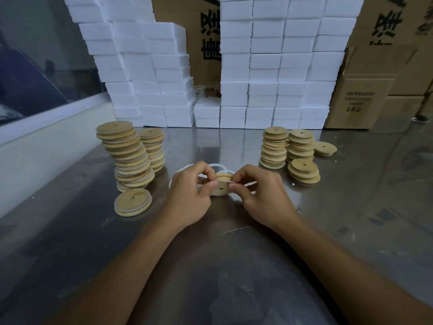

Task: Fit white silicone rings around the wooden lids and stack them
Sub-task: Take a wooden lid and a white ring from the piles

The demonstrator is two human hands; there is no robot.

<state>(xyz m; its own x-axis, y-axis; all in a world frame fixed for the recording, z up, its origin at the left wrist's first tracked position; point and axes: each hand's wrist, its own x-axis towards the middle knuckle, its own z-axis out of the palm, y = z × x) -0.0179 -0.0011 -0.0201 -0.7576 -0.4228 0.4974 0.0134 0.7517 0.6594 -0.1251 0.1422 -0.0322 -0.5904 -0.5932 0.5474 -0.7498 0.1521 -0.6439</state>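
- Both grips are closed on one workpiece: your left hand (191, 191) and right hand (262, 195) pinch the same wooden lid (221, 187) from opposite sides, thumbs on its near face, fingers curled over the far edge.
- Lid is held tilted just above the tabletop (234, 231), flat face with its centre hole turned toward you; groove runs round the rim.
- White silicone ring (225, 181) is stretched across the top of the lid between your two thumbs. Judgement: partly seated at the top; the lower arc cannot be read, hidden by your fingers.
- Key relation: the unseated ring portion appears to lie below and between the grips, equally near each hand. Next move likely calls for working both thumbs downward round the rim.
- Loose rings (216, 166) lie flat on the tabletop just behind your hands.
- Finished stacks (131, 158), rings visible in their grooves, stand to your left; the tallest leans. A short ringed pile (133, 202) lies near your left wrist, the likely drop spot.
- Bare lid stacks (275, 148) stand to your right, well apart from the finished ones.
- Surface: brushed metal, reflective, scuffed, with small white specks.
- Room: white foam blocks (257, 66) walled up at the back, cardboard cartons (365, 90) at right, a window ledge at left.
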